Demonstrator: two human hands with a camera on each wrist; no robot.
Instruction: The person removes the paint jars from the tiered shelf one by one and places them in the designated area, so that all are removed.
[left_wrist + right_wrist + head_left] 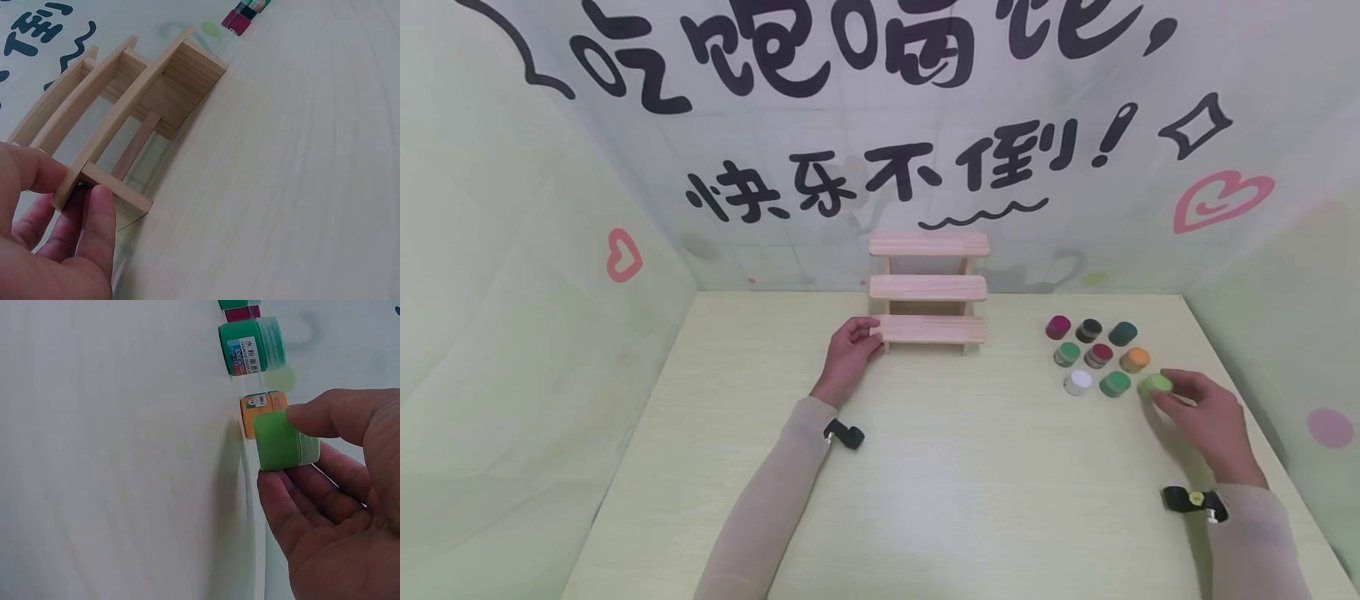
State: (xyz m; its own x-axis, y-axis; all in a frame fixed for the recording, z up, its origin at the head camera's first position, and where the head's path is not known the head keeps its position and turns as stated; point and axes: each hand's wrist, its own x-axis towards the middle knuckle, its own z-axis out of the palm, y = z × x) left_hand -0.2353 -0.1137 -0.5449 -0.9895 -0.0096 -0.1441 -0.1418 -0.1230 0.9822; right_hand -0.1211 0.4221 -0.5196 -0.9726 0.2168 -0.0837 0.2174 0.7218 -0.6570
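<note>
A three-step wooden display stand [928, 329] stands on the table against the back wall. My left hand [848, 358] grips the left end of its lowest step; in the left wrist view the thumb and fingers [97, 225] close around the board's end. At the right, my right hand [1206, 417] pinches a light green paint jar [278, 440] between thumb and fingertips, the jar overlapping the orange paint jar [249, 415] in the right wrist view. Close beside it is a green paint jar [1116, 384] with a printed label.
Several more paint jars sit in rows to the left of my right hand, among them a white jar [1078, 382], a black jar [1088, 331] and a magenta jar [1058, 327]. Cloth walls with writing [880, 175] enclose the pale table [955, 483] at the back and sides.
</note>
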